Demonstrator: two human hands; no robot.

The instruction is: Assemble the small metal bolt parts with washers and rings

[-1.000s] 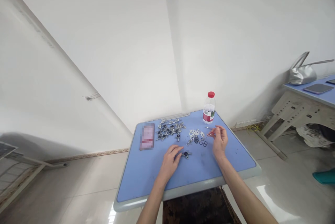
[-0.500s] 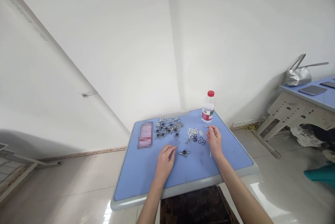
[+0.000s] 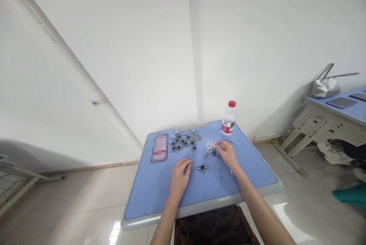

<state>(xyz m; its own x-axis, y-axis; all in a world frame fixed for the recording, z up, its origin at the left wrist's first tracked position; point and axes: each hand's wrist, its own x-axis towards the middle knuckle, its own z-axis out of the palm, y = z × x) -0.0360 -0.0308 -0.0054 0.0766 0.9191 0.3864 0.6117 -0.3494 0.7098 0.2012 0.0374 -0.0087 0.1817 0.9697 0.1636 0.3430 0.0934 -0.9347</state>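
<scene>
Right hand (image 3: 227, 152) at the flat, pale washers (image 3: 209, 146), left hand (image 3: 180, 175) curled loosely; can't tell what either grips! Between them, a black-topped metal fitting (image 3: 203, 168) on smooth blue bench (image 3: 156, 189), white wall (image 3: 243, 46) beyond.

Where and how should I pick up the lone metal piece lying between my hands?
Probably pinch the metal piece by its left stub, from the side of the left hand: the stub juts toward it, and the piece lies apart from the cluster of similar parts.
</scene>
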